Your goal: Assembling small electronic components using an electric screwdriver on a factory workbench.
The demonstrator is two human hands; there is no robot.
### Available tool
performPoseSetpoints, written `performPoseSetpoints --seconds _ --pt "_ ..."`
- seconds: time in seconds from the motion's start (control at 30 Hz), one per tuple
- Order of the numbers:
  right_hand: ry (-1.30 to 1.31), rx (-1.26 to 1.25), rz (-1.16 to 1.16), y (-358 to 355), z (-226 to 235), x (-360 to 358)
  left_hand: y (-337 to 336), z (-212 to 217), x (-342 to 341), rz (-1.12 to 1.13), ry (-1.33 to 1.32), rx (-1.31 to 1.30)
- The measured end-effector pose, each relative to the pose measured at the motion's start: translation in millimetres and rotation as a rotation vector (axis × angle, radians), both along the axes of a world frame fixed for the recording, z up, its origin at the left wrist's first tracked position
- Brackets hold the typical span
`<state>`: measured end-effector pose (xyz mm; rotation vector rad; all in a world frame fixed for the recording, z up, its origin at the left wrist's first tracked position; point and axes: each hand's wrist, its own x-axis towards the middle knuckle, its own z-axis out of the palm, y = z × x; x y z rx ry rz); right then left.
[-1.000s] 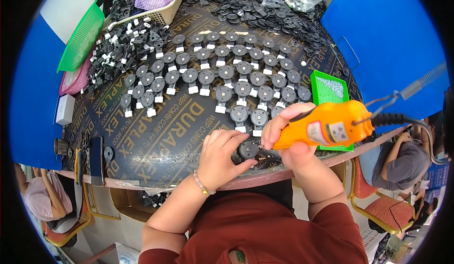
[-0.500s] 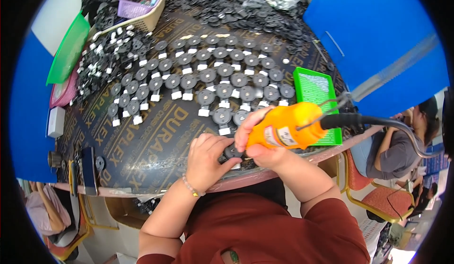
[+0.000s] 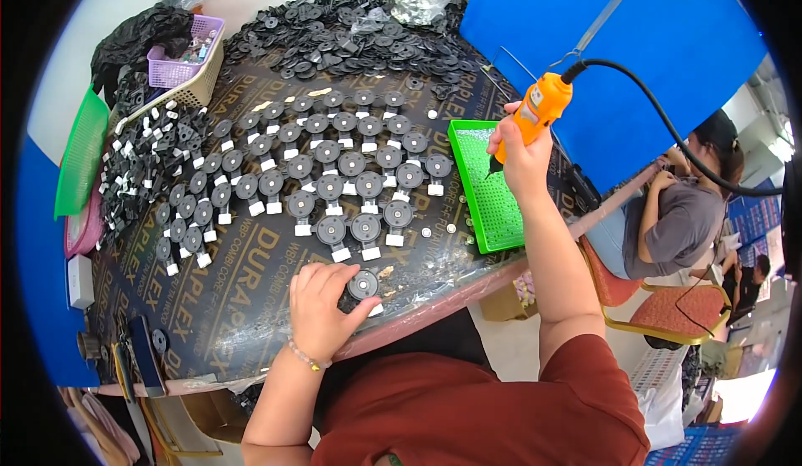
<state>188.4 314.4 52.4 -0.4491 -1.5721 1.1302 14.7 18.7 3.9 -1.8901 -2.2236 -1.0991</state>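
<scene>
Left hand (image 3: 322,307) has its grip pinched on a black disc piece (image 3: 363,285) near the bench (image 3: 263,320) edge, just below rows of similar ones. Right hand's (image 3: 524,150) grip is wrapped round an orange power screwdriver (image 3: 549,97), bit hanging over the green tray (image 3: 505,236).

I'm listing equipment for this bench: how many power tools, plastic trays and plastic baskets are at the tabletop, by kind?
Power tools: 1, the orange screwdriver in the right hand
Trays: 1, green tray
Baskets: 4, green basket, pink basket, purple basket, beige basket
Total: 6
</scene>
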Motion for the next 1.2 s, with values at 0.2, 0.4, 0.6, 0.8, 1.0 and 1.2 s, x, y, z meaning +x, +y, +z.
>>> performPoseSetpoints --seconds 0.2,0.4,0.6,0.8,1.0,1.2 --pt "-0.009 -0.009 -0.035 7 -15 -1 -2 1 -2 0.014 -0.018 -0.016" --pt "0.037 -0.014 -0.033 9 -18 1 -1 1 -1 0.012 -0.018 -0.021" --pt "0.072 0.002 -0.026 9 -19 1 -2 1 -2 0.024 -0.025 -0.025" --pt "0.325 0.062 0.07 -35 18 3 -2 -3 -5 -0.007 -0.028 -0.018" --pt "0.374 -0.181 0.631 -144 13 -44 -3 -5 -8 -0.014 -0.06 0.003" --pt "0.219 -0.214 0.825 -167 -6 -77 -3 -6 -10 -0.027 -0.046 -0.006"
